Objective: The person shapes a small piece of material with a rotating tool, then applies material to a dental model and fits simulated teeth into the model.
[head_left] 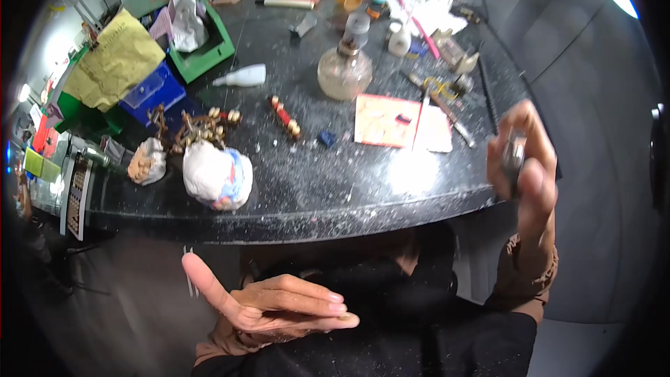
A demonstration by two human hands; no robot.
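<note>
My left hand (286,304) is held in front of the table's near edge, its fingers stretched out to the right and its thumb apart. A few thin pale lines show by the thumb tip; I cannot tell what they are. At the right end of the table, my right hand (534,160) is raised and closed round a small dark object with a shiny metal top (515,150), blurred. Nearest my left hand on the table is a white plaster model (213,174) with blue and red patches. A brass-coloured hinged frame (199,131) touches its back.
A glass spirit lamp (345,73) stands mid-table, behind an orange-and-white card (380,123) and a knife-like tool (453,119). A red strip with tooth-like pieces (285,117) lies left of them. Green (223,45) and blue bins (153,91) crowd the back left.
</note>
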